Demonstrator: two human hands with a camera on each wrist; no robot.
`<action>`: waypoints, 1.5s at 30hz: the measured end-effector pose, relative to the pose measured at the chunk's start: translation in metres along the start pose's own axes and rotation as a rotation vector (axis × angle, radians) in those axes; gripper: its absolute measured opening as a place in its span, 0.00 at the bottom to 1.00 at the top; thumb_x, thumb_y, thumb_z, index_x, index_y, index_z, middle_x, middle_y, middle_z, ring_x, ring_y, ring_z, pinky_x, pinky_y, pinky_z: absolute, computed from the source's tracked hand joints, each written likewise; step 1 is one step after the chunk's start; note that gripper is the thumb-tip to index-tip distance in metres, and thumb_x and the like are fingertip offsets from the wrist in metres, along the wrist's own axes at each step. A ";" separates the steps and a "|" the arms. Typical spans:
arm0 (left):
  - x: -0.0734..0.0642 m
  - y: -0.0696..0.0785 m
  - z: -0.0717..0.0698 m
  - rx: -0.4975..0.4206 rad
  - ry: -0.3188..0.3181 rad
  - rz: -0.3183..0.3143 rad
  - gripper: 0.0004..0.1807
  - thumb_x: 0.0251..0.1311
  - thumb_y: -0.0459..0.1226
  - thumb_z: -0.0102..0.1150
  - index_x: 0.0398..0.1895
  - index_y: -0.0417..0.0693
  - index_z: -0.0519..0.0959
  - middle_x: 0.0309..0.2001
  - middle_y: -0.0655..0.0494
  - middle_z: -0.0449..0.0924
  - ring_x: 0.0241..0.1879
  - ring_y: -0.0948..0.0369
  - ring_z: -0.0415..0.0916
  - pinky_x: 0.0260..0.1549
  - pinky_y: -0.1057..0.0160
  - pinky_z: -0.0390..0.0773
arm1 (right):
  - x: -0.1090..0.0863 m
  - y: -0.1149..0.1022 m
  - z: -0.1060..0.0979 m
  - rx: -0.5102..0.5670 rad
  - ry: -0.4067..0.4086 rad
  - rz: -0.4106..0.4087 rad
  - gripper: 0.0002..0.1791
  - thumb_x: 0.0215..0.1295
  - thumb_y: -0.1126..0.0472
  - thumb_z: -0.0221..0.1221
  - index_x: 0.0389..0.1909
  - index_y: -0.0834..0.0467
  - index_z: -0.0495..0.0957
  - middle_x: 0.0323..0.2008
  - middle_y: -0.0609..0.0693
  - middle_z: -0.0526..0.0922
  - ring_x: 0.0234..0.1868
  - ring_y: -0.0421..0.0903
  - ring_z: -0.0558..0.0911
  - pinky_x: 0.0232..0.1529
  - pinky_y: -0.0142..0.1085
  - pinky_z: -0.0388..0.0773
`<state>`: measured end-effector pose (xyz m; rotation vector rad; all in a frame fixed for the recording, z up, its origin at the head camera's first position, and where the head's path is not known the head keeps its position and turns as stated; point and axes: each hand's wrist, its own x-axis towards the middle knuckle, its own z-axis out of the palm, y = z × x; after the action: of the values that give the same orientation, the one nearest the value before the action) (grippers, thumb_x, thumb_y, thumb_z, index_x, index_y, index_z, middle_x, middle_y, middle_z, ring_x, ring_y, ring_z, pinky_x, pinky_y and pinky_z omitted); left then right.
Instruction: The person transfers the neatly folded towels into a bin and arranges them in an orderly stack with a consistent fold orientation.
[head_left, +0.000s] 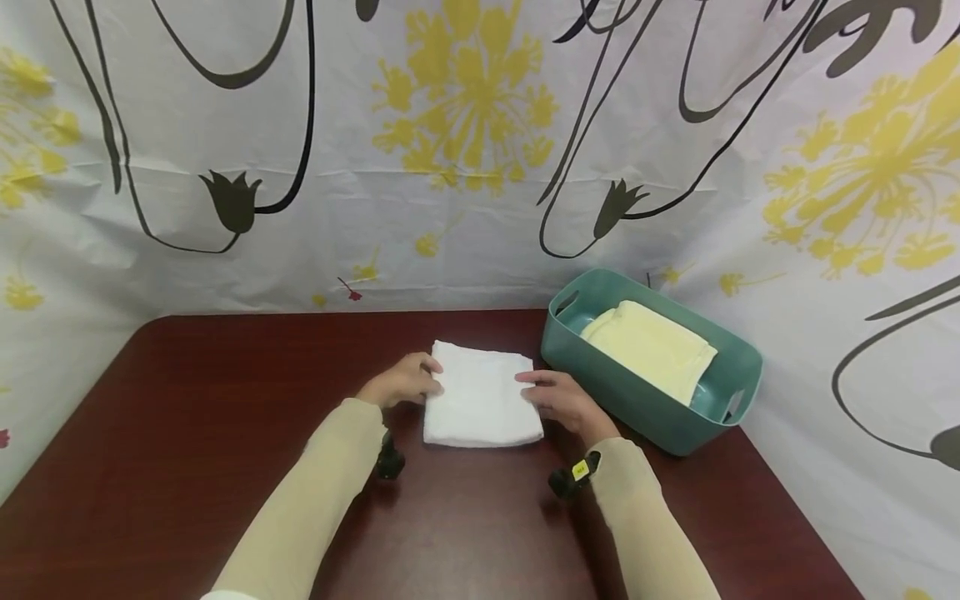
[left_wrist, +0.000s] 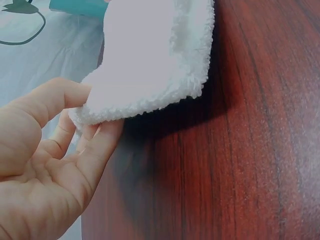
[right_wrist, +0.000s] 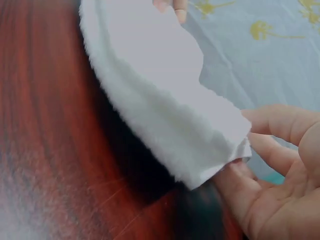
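A folded white towel (head_left: 483,396) with a fluffy edge is held between both hands over the dark red table. My left hand (head_left: 403,380) grips its left edge; in the left wrist view, the towel's corner (left_wrist: 135,80) lies between fingers above and below it. At the opposite edge, my right hand (head_left: 564,402) pinches the towel, with fingers (right_wrist: 280,122) on both faces in the right wrist view. Dark shadow shows beneath the towel in both wrist views, so its edges look raised off the tabletop.
To the right stands a teal plastic basket (head_left: 626,379) with handle holes, close to my right hand. Folded pale yellow cloth (head_left: 651,346) lies inside it. The dark red wooden table (head_left: 225,417) ends at a white curtain (head_left: 337,225) printed with flowers.
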<state>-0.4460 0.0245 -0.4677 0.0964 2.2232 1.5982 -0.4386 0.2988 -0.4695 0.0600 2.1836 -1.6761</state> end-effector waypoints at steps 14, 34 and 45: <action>-0.004 0.030 -0.012 -0.013 -0.002 0.122 0.20 0.49 0.26 0.57 0.47 0.32 0.67 0.31 0.47 0.70 0.29 0.58 0.70 0.27 0.62 0.75 | -0.016 -0.024 -0.011 -0.093 0.088 -0.101 0.20 0.60 0.62 0.60 0.54 0.62 0.75 0.53 0.59 0.73 0.45 0.51 0.77 0.48 0.46 0.73; -0.009 0.099 -0.023 0.035 -0.024 0.242 0.19 0.53 0.29 0.55 0.49 0.37 0.67 0.33 0.50 0.67 0.28 0.60 0.65 0.33 0.57 0.72 | -0.050 -0.082 -0.046 -0.170 0.071 -0.267 0.26 0.62 0.59 0.59 0.59 0.65 0.69 0.57 0.63 0.69 0.53 0.54 0.72 0.50 0.47 0.72; -0.002 0.131 -0.012 0.015 -0.053 0.282 0.18 0.52 0.29 0.55 0.48 0.38 0.68 0.38 0.48 0.69 0.36 0.57 0.69 0.34 0.60 0.77 | -0.074 -0.102 -0.068 -0.229 0.111 -0.323 0.28 0.63 0.56 0.57 0.60 0.67 0.67 0.58 0.63 0.67 0.46 0.43 0.75 0.42 0.34 0.76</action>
<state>-0.4715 0.0586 -0.3432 0.4697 2.2595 1.6982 -0.4158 0.3484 -0.3369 -0.2822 2.5655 -1.5989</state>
